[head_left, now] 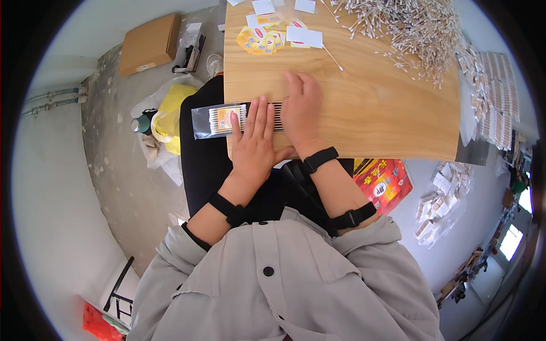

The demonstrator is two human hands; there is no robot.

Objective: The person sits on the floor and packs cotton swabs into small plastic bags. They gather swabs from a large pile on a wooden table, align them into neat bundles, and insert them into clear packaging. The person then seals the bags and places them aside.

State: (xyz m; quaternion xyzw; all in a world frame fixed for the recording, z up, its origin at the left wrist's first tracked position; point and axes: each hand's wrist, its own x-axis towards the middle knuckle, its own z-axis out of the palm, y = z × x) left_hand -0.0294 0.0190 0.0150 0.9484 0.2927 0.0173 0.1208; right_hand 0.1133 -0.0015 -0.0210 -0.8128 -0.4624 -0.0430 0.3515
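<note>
A clear plastic bag of cotton swabs (218, 121) lies crosswise at the table's near left, its left end sticking out past the edge over my leg. Inside, the swabs lie side by side with a yellow and white card (228, 117) among them. My left hand (256, 133) rests flat on the bag, fingers stretched out and a little apart. At the bag's right end is my right hand (303, 111), its fingers bent and closed against the swabs' sticks. The right fingertips and that end of the bag are partly hidden.
Loose cotton swabs (415, 28) are heaped at the table's far right. Yellow cards (261, 40) and white cards (304, 36) lie at the far left, near a single swab (332, 58). Bundled swabs (492, 96) stand beyond the right edge. A cardboard box (150, 44) sits on the left floor.
</note>
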